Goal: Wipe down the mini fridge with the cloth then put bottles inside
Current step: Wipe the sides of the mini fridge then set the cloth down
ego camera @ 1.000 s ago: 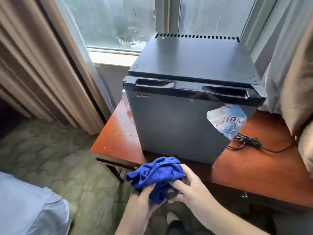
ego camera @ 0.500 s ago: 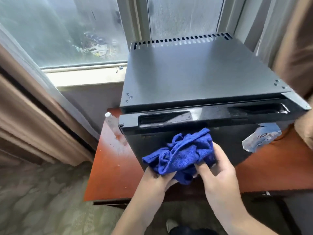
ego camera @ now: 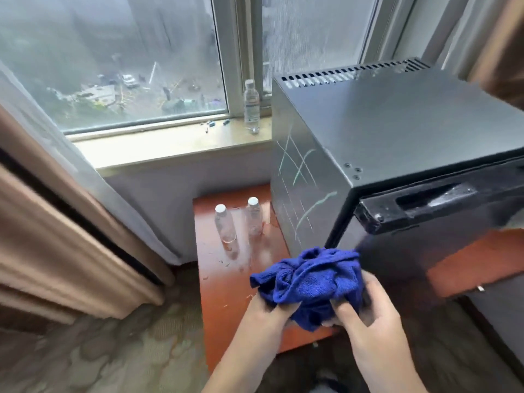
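Observation:
A black mini fridge stands on a reddish-brown table, its door shut. Pale chalk-like streaks mark its left side wall. Both hands hold a bunched blue cloth just in front of the fridge's lower left corner: my left hand grips it from below left, my right hand from the right. Two clear bottles with white caps stand on the table left of the fridge. A third clear bottle stands on the window sill.
The window sill runs behind the table, with small dark bits lying on it. Beige curtains hang at the left and a patterned carpet covers the floor. The table's left part shows wet spots and crumbs.
My view has swung left, so the fridge's left side, the two bottles and the sill bottle now show. The hands still hold the cloth, now by the lower left corner.

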`<state>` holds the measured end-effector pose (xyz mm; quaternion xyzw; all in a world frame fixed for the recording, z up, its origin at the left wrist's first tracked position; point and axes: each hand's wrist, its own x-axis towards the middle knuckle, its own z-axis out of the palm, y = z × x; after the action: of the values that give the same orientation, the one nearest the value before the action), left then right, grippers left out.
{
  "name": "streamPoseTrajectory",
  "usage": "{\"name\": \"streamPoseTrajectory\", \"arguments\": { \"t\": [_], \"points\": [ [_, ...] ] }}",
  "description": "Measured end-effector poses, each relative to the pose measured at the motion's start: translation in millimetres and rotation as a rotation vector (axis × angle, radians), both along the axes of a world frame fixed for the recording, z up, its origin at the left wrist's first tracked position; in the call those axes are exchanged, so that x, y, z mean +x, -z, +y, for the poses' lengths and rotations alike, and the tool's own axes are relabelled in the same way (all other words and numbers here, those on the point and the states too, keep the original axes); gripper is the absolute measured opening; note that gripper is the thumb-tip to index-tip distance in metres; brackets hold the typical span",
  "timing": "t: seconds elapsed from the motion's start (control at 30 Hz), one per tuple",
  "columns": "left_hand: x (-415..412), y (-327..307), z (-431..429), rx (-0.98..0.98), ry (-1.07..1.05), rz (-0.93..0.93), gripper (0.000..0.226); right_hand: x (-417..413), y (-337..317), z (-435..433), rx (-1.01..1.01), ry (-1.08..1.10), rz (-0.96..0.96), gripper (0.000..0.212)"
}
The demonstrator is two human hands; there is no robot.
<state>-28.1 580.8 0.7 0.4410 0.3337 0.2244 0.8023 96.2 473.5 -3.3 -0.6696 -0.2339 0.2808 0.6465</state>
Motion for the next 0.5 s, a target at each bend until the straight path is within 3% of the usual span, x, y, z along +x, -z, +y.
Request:
{"name": "streamPoseTrajectory", "arguments": {
  "t": [0.2,0.43,0.5],
  "points": [
    [-12,-48,46,0.262,0.156,-0.032,0.031,-41,-27,35,0.126,0.170,0.020,0.024],
    [44,-68,75,0.425,0.375,-0.002,0.020,-39,-38,39,0.238,0.211,0.052,0.058],
    [50,-62,84,0.392,0.394,-0.018,0.019,-37,-30,47,0.216,0.237,0.059,0.049]
  ]
}}
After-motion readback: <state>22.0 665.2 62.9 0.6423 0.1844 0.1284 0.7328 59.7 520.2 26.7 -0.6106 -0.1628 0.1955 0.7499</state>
